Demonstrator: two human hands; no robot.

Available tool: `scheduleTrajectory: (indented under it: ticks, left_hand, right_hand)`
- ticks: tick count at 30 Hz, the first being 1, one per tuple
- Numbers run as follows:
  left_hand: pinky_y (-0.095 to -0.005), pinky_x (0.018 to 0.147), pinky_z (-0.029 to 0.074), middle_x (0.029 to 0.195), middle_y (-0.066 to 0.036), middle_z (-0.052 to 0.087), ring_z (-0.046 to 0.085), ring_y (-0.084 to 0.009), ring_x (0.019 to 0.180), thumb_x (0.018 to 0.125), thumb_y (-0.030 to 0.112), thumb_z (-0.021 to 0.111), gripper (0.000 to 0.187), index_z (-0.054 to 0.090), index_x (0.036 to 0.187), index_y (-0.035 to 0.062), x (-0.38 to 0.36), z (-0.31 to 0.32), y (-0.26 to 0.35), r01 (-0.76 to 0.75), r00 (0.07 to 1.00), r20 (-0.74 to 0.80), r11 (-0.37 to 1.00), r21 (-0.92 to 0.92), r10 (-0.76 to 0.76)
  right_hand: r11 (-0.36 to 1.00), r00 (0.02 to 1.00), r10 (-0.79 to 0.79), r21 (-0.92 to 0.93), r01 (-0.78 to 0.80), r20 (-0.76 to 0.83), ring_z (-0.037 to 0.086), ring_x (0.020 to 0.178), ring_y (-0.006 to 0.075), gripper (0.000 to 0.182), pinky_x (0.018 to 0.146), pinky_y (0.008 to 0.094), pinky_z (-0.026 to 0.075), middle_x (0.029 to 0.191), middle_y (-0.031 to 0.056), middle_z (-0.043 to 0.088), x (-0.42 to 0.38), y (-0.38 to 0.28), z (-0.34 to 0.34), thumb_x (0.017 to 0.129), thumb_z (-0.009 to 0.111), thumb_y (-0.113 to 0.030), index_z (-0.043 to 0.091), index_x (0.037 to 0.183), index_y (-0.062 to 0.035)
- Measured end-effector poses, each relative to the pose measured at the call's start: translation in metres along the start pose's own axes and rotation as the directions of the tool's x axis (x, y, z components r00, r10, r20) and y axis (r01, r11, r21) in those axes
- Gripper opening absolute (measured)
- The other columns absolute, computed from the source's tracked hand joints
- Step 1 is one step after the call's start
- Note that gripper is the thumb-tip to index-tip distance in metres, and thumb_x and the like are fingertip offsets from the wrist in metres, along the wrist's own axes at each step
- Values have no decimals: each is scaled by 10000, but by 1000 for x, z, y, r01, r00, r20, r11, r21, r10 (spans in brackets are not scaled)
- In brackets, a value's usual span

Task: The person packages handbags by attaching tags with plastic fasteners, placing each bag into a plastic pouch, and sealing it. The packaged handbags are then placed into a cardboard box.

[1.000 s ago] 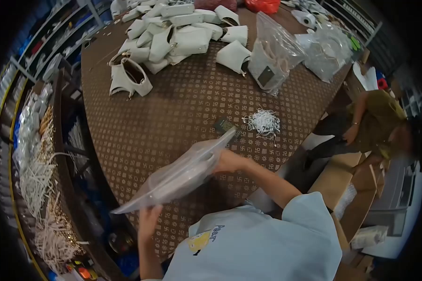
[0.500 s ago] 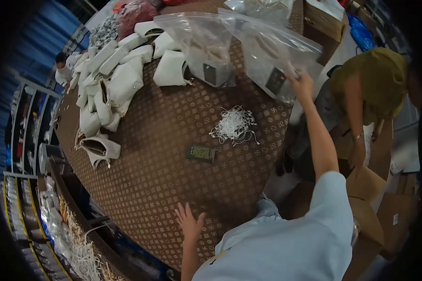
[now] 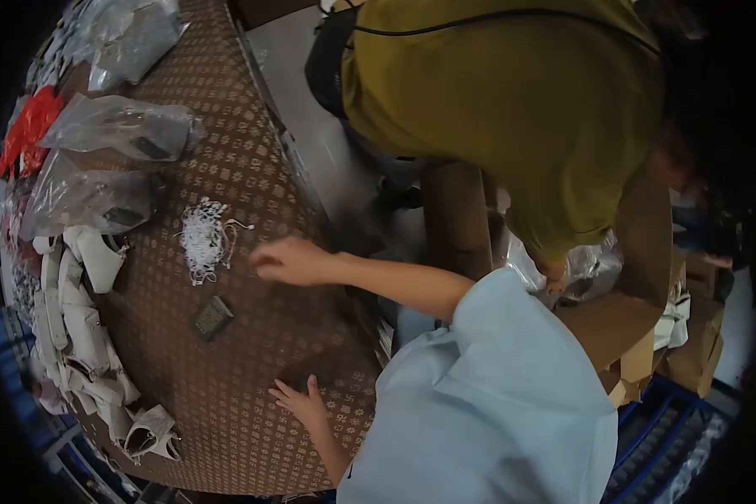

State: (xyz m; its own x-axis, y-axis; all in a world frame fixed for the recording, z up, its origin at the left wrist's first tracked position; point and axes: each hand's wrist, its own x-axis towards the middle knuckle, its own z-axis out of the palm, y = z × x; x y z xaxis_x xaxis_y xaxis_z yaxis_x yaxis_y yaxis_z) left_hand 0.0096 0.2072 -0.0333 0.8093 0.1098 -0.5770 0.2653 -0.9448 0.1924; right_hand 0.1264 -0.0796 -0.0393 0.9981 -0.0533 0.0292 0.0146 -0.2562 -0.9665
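One tangle of white strings (image 3: 203, 242) lies near the right hand (image 3: 292, 261).

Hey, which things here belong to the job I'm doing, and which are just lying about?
Likely part of the job:
white handbags
filled clear bags
white strings, near your right hand
dark printed cards

Probably just lying about:
red plastic
open carton

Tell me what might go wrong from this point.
The right hand is close beside the loose heap of white strings, so a finger could snag a loop and tangle them.

A co-worker bends over an open carton on that same side; the right elbow might bump them.

The small dark stack lies loose on the table and might get brushed aside.
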Motion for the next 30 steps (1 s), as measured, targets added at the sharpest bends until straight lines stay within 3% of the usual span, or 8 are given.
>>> scheduleTrajectory:
  ticks: [8, 11, 15, 23, 26, 27, 28, 30]
  left_hand:
    - [-505, 1039, 282, 1473, -219, 116, 187, -463, 1314, 822, 619, 483, 856, 174, 1434, 106, 3, 6, -17, -98, 986, -113, 976, 193, 122]
    - [-468, 1029, 309, 1469, -215, 143, 234, -403, 1319, 850, 561, 491, 801, 205, 1423, 80, 7, 4, -32, -234, 964, -68, 942, 241, 257]
    - [-437, 1023, 322, 1460, -214, 176, 270, -358, 1314, 875, 484, 501, 739, 236, 1408, 46, 5, 12, -32, -260, 962, -6, 924, 280, 273]
    - [-414, 1029, 326, 1439, -231, 219, 298, -368, 1296, 886, 255, 524, 640, 237, 1385, -24, -21, 13, 27, -308, 951, 133, 833, 459, 279]
    - [-409, 1036, 322, 1433, -226, 239, 303, -367, 1293, 877, 164, 496, 597, 242, 1377, -40, 11, 13, 10, -308, 943, 149, 613, 727, 297]
    - [-408, 1031, 328, 1431, -226, 243, 306, -365, 1291, 873, 150, 488, 590, 243, 1376, -40, -19, 22, 39, -254, 965, 108, 751, 610, 239]
    - [-406, 1026, 335, 1430, -226, 246, 310, -364, 1289, 869, 135, 480, 585, 245, 1375, -39, -43, 29, 65, -181, 983, 77, 873, 454, 164]
    - [-403, 1004, 354, 1433, -214, 248, 313, -353, 1291, 874, 175, 493, 602, 238, 1380, -29, -4, 37, 17, -301, 946, 63, 785, 542, 319]
  right_hand:
    - [569, 497, 669, 50, -821, 553, 633, 723, 145, 251, 551, 309, 529, 800, 36, 661, -351, -13, -87, 835, 577, -292, 646, 921, -66]
    - [163, 44, 953, -386, -908, 298, 630, 588, 175, 324, 494, 276, 511, 662, 52, 639, -466, -16, -136, 791, 552, -338, 658, 758, -34]
    - [-107, -133, 977, 155, -982, -167, 644, 629, 219, 252, 546, 333, 525, 788, 105, 662, -605, 43, -173, 791, 572, -269, 651, 788, -30]
    - [-20, -330, 933, 894, -447, -144, 498, 495, 126, 435, 447, 304, 413, 626, 7, 522, -591, 203, -87, 721, 688, -507, 562, 762, -93]
    - [27, -72, 995, 897, -441, -66, 574, 769, 151, 466, 619, 361, 469, 872, 94, 591, -527, 280, -9, 772, 626, -507, 599, 959, -81]
    - [236, -327, 610, 560, -794, -722, 569, 779, 180, 393, 645, 365, 472, 892, 94, 594, -521, 274, -17, 816, 579, -446, 602, 987, -93]
    - [44, -107, -140, 102, -994, -984, 563, 790, 208, 328, 672, 368, 476, 912, 93, 597, -527, 278, -51, 860, 532, -385, 605, 1014, -105]
    - [275, -453, 691, 784, -557, -564, 491, 1149, 301, 568, 927, 387, 399, 1246, 132, 519, -533, 315, -22, 810, 571, -393, 469, 1276, -84]
